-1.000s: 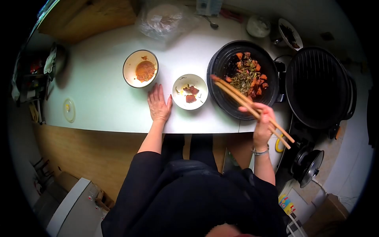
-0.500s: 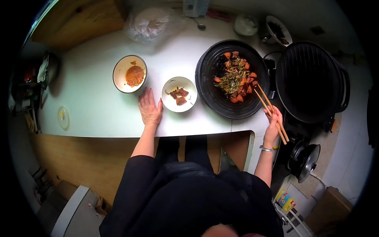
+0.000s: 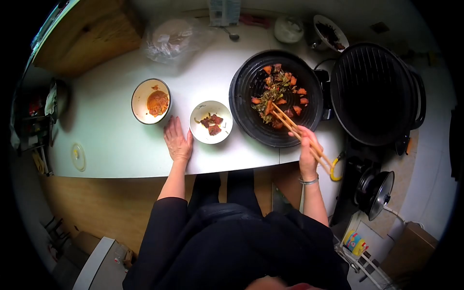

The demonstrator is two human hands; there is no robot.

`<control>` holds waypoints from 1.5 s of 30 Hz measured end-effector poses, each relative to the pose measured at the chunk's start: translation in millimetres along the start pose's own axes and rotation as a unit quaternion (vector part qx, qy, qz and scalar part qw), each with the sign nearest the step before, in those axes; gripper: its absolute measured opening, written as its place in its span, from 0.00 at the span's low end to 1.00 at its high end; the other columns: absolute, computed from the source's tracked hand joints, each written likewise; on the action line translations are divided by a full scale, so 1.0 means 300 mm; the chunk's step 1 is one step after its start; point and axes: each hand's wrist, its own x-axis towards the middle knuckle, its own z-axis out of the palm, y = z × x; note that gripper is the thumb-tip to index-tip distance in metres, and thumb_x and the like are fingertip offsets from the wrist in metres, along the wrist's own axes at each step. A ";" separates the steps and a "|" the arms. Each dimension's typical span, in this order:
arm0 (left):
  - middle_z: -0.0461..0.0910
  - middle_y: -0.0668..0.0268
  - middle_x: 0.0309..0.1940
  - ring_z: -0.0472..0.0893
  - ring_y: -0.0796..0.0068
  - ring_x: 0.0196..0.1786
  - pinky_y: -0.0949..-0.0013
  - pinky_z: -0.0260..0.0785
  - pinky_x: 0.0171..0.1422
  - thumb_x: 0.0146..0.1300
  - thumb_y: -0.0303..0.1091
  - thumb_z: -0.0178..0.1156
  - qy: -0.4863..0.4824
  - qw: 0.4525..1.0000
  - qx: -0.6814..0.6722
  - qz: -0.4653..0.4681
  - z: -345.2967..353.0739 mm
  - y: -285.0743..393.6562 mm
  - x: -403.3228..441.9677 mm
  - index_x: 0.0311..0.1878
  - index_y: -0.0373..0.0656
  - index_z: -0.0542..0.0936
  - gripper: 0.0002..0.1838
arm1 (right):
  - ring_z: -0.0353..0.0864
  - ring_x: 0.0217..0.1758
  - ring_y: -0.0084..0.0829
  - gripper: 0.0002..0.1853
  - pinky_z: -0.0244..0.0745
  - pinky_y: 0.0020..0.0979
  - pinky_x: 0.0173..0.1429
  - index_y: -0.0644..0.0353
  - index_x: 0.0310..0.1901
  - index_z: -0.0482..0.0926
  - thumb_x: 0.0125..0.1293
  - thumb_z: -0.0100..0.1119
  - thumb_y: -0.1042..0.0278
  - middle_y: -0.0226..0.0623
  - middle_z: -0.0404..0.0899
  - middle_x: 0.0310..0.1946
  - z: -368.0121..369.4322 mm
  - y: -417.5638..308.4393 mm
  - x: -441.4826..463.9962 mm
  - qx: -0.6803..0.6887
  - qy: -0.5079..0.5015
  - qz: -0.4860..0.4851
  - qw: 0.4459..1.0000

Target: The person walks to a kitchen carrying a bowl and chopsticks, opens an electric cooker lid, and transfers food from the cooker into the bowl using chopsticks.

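Note:
A pair of wooden chopsticks is held in my right hand, over the near edge of a round black electric griddle. Their tips reach into the cooked food, orange chunks mixed with green shreds, and touch a piece at its near left. My left hand lies flat on the white table, fingers apart and holding nothing. Just right of it stands a small white bowl with several brown pieces inside. Beyond its fingertips is a dark-rimmed bowl with reddish food in it.
The griddle's ribbed black lid stands open at the right. A plastic bag, a spoon, a jar and a white dish are along the back. A clear lid lies at the left.
My right hand has moved left and the chopstick tips have shifted from the food's right side to its near left. The food is more spread out. My left hand stays on the table.

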 end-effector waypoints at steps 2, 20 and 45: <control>0.55 0.58 0.66 0.54 0.59 0.67 0.57 0.43 0.71 0.60 0.47 0.49 -0.003 1.000 0.000 -0.004 0.001 0.003 0.006 0.66 0.42 0.57 0.33 | 0.81 0.38 0.31 0.16 0.75 0.31 0.48 0.72 0.44 0.73 0.70 0.41 0.66 0.44 0.79 0.36 -0.027 -0.004 0.035 0.048 0.035 -0.019 0.998; 0.56 0.58 0.65 0.55 0.58 0.67 0.57 0.44 0.71 0.60 0.48 0.49 0.010 1.000 0.008 0.002 0.007 -0.002 0.002 0.66 0.42 0.57 0.33 | 0.79 0.32 0.28 0.09 0.74 0.25 0.37 0.65 0.44 0.76 0.64 0.51 0.73 0.40 0.78 0.32 0.004 0.049 0.331 -0.136 -0.109 -0.182 0.968; 0.55 0.58 0.66 0.55 0.57 0.67 0.56 0.43 0.71 0.59 0.47 0.50 0.010 1.000 0.007 0.005 0.008 -0.003 0.003 0.66 0.42 0.57 0.34 | 0.81 0.40 0.31 0.12 0.77 0.28 0.43 0.67 0.45 0.76 0.67 0.46 0.70 0.43 0.81 0.35 -0.104 0.046 0.228 -0.124 0.014 -0.135 0.983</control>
